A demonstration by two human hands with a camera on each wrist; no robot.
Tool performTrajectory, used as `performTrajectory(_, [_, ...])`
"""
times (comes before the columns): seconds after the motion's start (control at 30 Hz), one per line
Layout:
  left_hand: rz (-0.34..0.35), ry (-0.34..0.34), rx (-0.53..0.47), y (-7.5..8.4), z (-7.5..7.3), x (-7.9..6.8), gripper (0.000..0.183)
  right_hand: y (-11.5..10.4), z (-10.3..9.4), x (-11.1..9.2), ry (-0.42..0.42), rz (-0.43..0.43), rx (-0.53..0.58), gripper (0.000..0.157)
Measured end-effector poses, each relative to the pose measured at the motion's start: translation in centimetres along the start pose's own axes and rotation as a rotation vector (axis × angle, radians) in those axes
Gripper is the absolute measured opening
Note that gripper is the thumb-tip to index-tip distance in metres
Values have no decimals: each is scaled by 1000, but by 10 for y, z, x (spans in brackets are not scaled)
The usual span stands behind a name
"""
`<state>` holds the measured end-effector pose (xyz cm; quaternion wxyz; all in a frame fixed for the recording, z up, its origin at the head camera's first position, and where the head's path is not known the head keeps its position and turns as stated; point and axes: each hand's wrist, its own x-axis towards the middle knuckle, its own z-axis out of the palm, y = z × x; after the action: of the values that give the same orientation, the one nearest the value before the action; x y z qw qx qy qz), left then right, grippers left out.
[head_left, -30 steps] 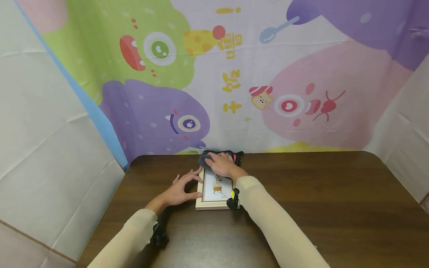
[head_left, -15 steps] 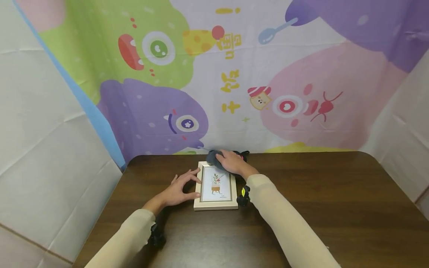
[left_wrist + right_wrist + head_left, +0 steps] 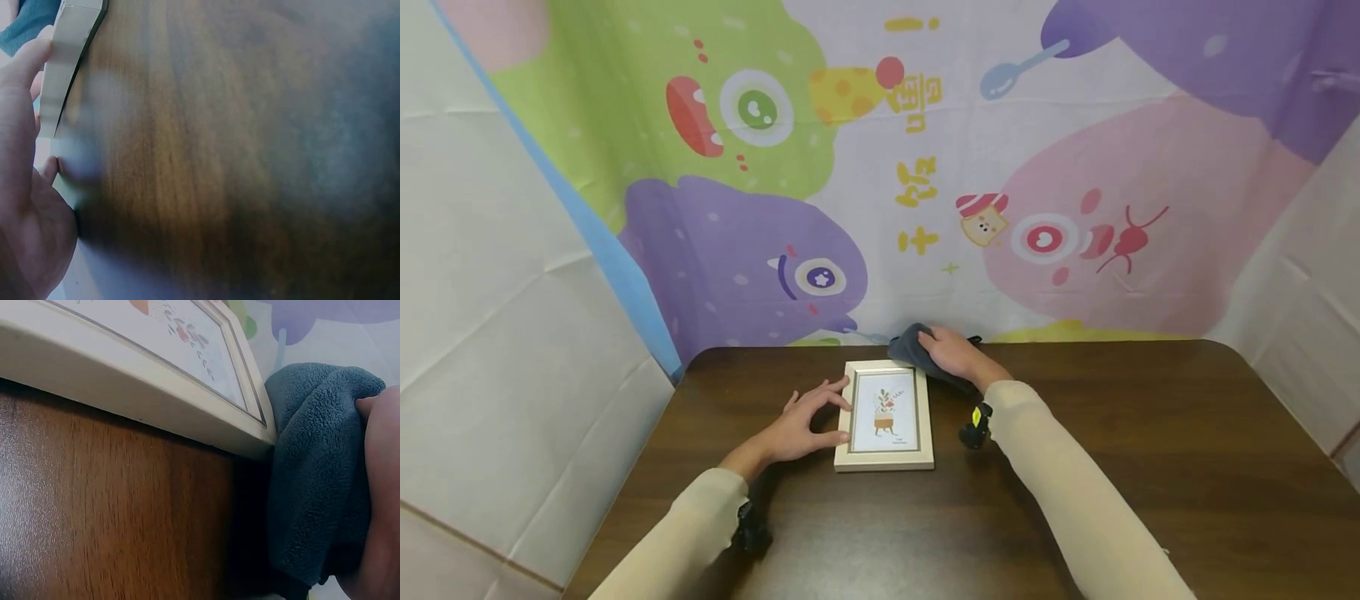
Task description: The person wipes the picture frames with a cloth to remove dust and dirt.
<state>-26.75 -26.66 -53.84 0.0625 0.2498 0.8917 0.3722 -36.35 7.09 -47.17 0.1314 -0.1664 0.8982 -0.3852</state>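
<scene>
A cream picture frame with a potted-plant print lies face up on the dark wooden table. Along its left edge, the fingers and thumb of my left hand are spread and touch the rim. In the left wrist view the thumb reaches the side of the frame. My right hand grips a folded dark blue-grey cloth at the frame's top right corner. The right wrist view shows the fluffy cloth bunched against that corner, part of it hanging beside the frame, most fingers hidden behind it.
The brown table extends to both sides and in front of the frame. Right behind its back edge hangs a cartoon-printed curtain, close to the cloth. Pale panels stand at left and right.
My right hand has moved right with the cloth, from across the frame's top to its top right corner, uncovering the print. The left hand stays at the left edge.
</scene>
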Motion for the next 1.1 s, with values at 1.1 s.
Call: performTrajectory(1.1, [33, 2, 4, -16, 3, 3, 44, -70, 70, 24, -25, -31, -222, 64])
